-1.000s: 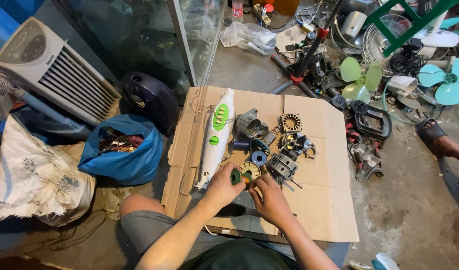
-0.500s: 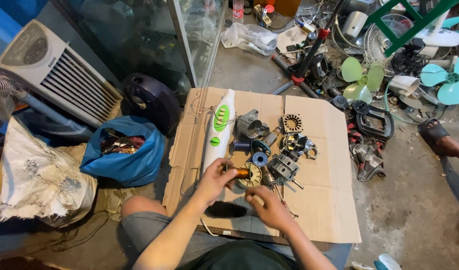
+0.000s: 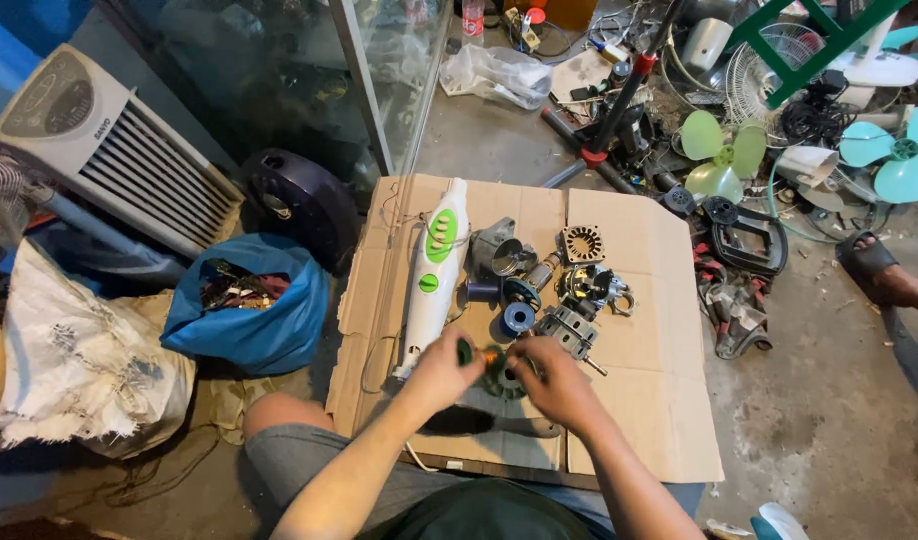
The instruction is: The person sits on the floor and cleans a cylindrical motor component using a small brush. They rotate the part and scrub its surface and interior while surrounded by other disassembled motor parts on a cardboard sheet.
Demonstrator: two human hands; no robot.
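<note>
Soft, even daylight fills the scene, brightest on the concrete floor (image 3: 829,420). The hands cast a dark shadow on the cardboard (image 3: 639,400). Both hands are motion-blurred; wide-angle bending shows at the frame's edges.

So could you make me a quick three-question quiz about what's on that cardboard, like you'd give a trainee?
1. True or false: both hands are on the small green and copper part.
2. What lies on the cardboard just left of the hands: (a) white and green handheld appliance, (b) a kettle, (c) a hammer?
3. What colour is the bag beside the cardboard?

Key: 1 true; 2 a; 3 blue.
</note>
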